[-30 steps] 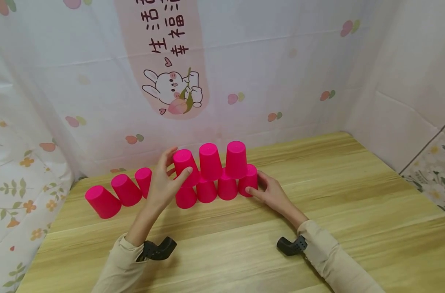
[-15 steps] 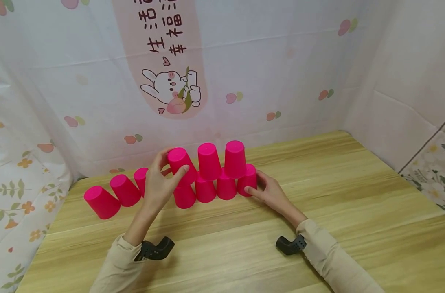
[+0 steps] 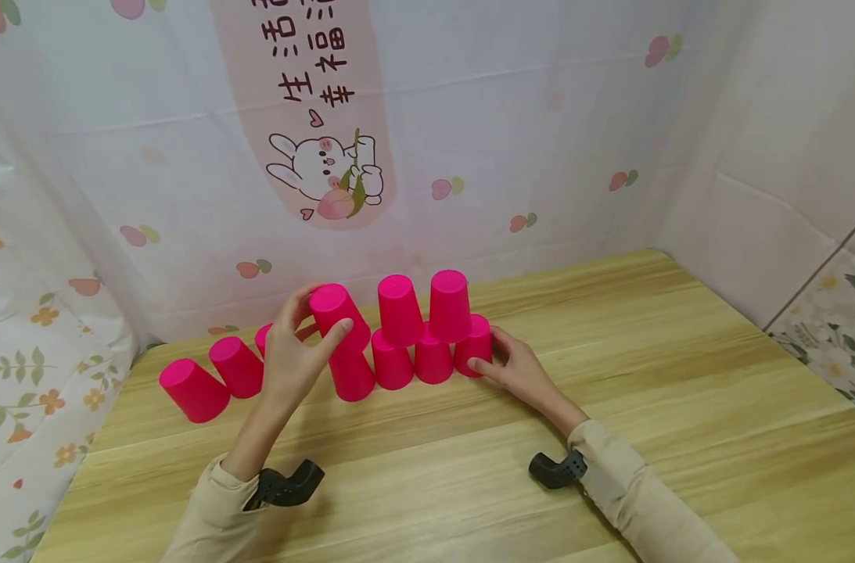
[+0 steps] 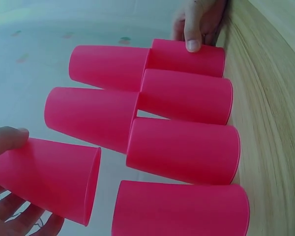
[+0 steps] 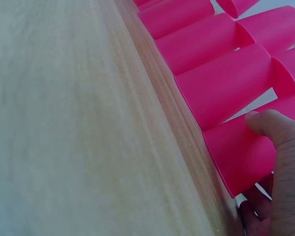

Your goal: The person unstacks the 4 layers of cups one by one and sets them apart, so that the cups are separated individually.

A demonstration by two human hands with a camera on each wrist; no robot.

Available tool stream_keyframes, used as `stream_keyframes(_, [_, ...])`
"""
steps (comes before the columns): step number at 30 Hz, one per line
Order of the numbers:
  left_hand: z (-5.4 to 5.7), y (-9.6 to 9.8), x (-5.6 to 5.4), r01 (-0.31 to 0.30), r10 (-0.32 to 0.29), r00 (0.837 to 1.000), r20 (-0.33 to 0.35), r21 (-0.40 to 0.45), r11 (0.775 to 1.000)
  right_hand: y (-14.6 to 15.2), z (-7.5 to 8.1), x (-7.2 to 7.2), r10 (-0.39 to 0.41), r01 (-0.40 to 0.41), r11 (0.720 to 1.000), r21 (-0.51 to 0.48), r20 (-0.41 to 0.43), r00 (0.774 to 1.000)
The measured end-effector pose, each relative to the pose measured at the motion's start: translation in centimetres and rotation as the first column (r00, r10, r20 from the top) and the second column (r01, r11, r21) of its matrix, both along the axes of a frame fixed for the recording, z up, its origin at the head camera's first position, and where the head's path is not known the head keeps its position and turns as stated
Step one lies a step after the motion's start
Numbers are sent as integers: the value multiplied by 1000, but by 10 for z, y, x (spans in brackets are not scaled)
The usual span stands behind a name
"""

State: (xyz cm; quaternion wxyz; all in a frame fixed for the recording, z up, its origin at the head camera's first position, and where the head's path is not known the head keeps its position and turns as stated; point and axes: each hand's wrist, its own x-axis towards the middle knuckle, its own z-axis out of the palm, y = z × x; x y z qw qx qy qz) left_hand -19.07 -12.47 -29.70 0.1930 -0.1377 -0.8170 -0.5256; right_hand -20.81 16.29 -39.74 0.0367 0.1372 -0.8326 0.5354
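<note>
Pink cups are standing upside down on a wood-patterned surface (image 3: 469, 485) as a person's left hand (image 3: 288, 356) is gripping a raised cup (image 3: 338, 306), its thumb in front and its fingers reaching behind. The raised cup is leaning, and the left wrist view is showing its rim hanging apart from the lower row, near the left-end cup (image 3: 353, 381). The right hand (image 3: 519, 369) is gripping the right-end cup (image 3: 472, 342) between thumb and fingers, while two middle cups (image 3: 392, 367) are standing between the ends. Overhead, a nearer upper cup (image 3: 400, 313) and a farther upper cup (image 3: 450, 306) are each resting across a pair below.

The step in hand is seemingly one of moving the raised cup without jarring its neighbors. Its rim is probably needing the closest watch, since a knock against the left-end cup or the nearer upper cup could be sending the tiers sliding. Straightening the lean would be helping any level contact, and a light squeeze would be sparing the wall from bending. The right hand is apparently serving as a bookend, best when it is bracing without pushing inward. Three outlying cups (image 3: 193, 391) are standing beyond the left hand, calling for a high path there.
</note>
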Motion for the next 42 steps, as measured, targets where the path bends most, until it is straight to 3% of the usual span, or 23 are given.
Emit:
stream_keyframes(7, [-19,-20,-13,27,-25,999,-39,34,999,0,1,0,3,-3,1000,-2,1,1000])
stream_keyframes(17, [-11,-43,-1,0,4,996,-88,46,999,0,0,1,-3,3,1000,8,3,1000])
stream_keyframes(28, [2,-85,18,-120,114,988,-107,-45,992,-1,2,2,-8,8,1000,21,9,1000])
stream_keyframes(33, [3,-104,26,-178,172,979,-106,-43,983,-1,1,1,-3,2,1000,17,8,1000])
stream_keyframes(38, [4,-120,36,-260,255,963,-88,-49,964,-1,1,0,1,-1,1000,13,2,1000])
stream_keyframes(42, [4,-136,43,-338,331,938,-105,-60,939,-1,1,1,4,-4,1000,3,1,1000])
